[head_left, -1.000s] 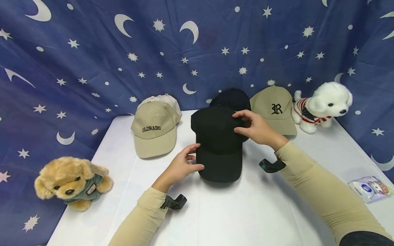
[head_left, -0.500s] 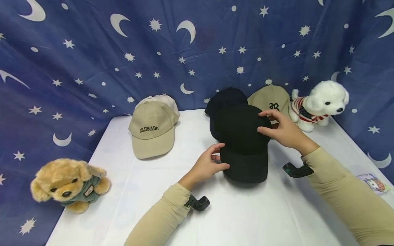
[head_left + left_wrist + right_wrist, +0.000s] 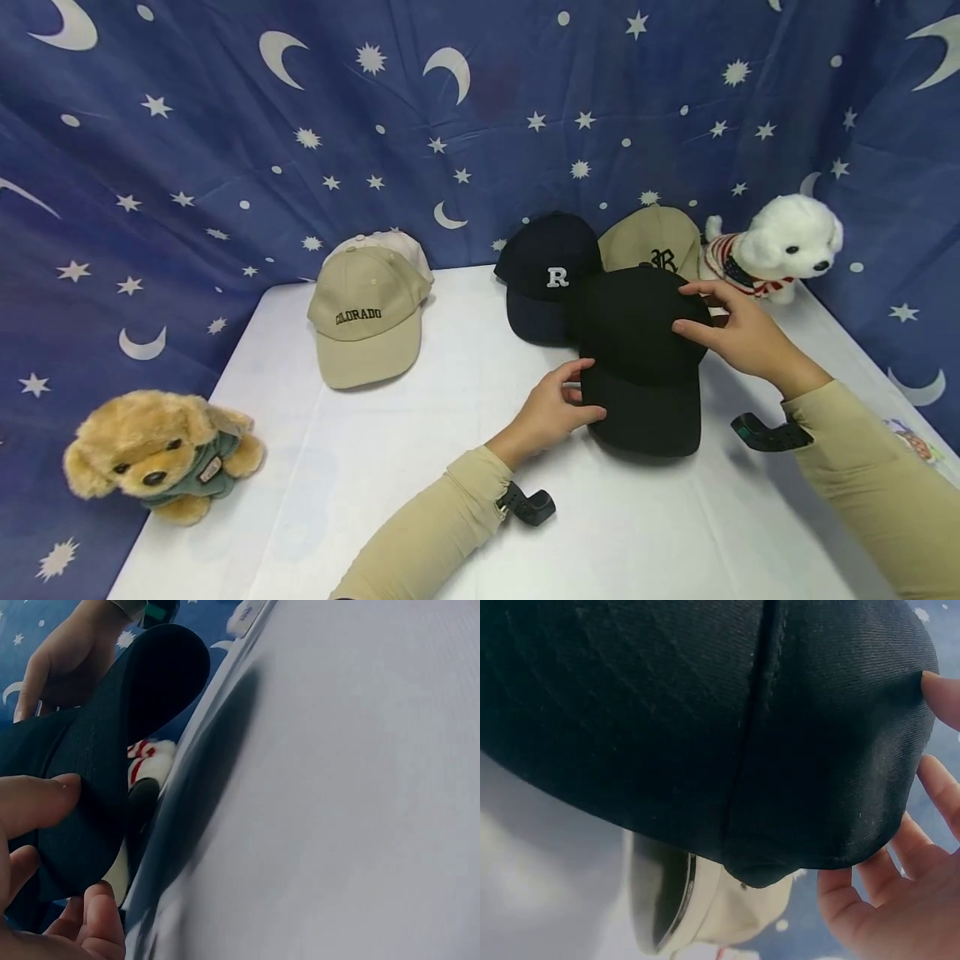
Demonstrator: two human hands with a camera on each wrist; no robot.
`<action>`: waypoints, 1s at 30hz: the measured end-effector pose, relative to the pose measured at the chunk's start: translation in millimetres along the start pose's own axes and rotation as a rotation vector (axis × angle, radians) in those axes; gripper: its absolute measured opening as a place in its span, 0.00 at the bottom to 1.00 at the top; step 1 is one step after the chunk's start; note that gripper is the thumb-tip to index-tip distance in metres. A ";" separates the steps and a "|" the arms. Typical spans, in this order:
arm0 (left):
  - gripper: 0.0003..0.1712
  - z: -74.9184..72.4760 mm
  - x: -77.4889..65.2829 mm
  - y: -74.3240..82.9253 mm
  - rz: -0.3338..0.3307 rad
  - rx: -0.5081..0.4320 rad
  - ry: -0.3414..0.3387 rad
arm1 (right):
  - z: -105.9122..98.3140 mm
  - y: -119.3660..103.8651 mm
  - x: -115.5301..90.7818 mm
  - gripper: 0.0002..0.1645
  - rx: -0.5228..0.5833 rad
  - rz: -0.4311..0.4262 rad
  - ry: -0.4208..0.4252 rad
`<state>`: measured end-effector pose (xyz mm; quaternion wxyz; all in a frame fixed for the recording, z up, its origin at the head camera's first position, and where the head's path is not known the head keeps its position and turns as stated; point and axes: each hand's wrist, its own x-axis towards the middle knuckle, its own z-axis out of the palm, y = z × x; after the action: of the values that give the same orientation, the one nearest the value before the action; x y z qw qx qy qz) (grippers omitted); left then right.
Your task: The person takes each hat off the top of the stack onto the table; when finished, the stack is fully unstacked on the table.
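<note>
A plain black baseball cap (image 3: pixel 637 333) is held between both hands above the white table, its brim toward the person. My left hand (image 3: pixel 551 410) pinches the brim's left edge, thumb on top and fingers beneath, as the left wrist view shows. At the crown's right side, my right hand (image 3: pixel 738 329) grips with thumb and fingers; in the right wrist view the fingers (image 3: pixel 847 896) curl round the crown's edge. Behind it stand a navy cap (image 3: pixel 551 271) with a white R and a beige cap (image 3: pixel 652 237) with a black R, both partly covered by the black cap.
A beige COLORADO cap (image 3: pixel 367 317) leans over a pale cap (image 3: pixel 408 248) at the back left. A brown plush dog (image 3: pixel 161 450) sits at the table's left edge, a white plush dog (image 3: pixel 791 242) at the back right. A colourful packet (image 3: pixel 915 440) lies far right. A starry blue curtain rises behind.
Both hands have carried the black cap rightward, from in front of the navy cap to in front of the beige R cap. The navy cap's white R now shows.
</note>
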<state>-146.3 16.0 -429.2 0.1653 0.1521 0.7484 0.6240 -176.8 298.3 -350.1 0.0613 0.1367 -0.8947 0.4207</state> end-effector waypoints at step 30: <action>0.38 59.7 10.0 9.4 0.002 0.285 -0.063 | -27.5 39.9 -38.7 0.26 -0.062 0.023 0.085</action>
<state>-128.9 74.7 -430.5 0.1648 0.1944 0.8236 0.5067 -151.8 351.2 -370.6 0.0986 0.1063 -0.9055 0.3989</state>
